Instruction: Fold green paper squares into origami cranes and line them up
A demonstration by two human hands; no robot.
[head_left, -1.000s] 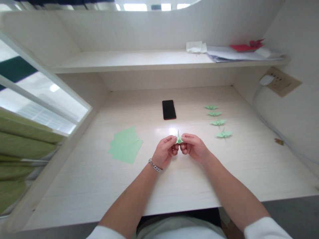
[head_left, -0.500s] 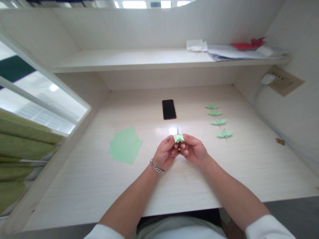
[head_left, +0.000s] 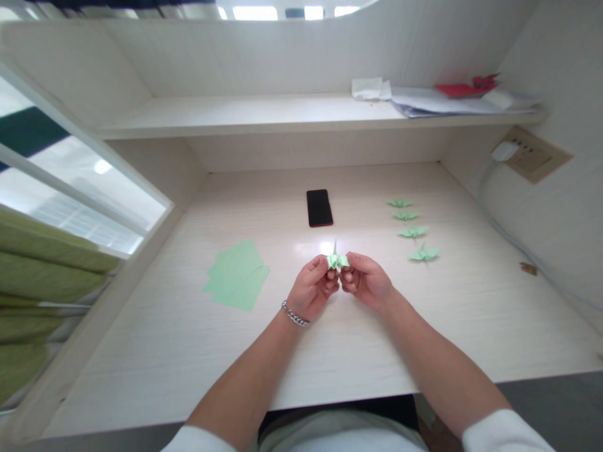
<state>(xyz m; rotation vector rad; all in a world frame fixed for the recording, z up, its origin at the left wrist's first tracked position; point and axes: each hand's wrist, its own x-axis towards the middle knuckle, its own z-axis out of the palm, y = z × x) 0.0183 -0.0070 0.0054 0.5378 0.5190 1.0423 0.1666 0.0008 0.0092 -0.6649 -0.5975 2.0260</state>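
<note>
A small green folded paper crane [head_left: 337,258] is held over the middle of the pale wooden desk [head_left: 358,351]. My left hand [head_left: 313,290], with a metal bracelet on the wrist, pinches its left side. My right hand [head_left: 366,280] pinches its right side. Both hands are closed on the paper, fingertips almost touching. A thin point of the crane sticks up above the fingers.
Several finished green cranes [head_left: 412,231] lie in a row at the right. A stack of green paper sheets [head_left: 237,275] lies left of the hands. A black phone [head_left: 319,207] lies further back. The shelf [head_left: 245,116] holds papers and a red folded piece [head_left: 466,86]. A wall socket [head_left: 530,154] is at the right.
The wings of the crane have been spread a little outward between the fingers. The hands stayed in the same place.
</note>
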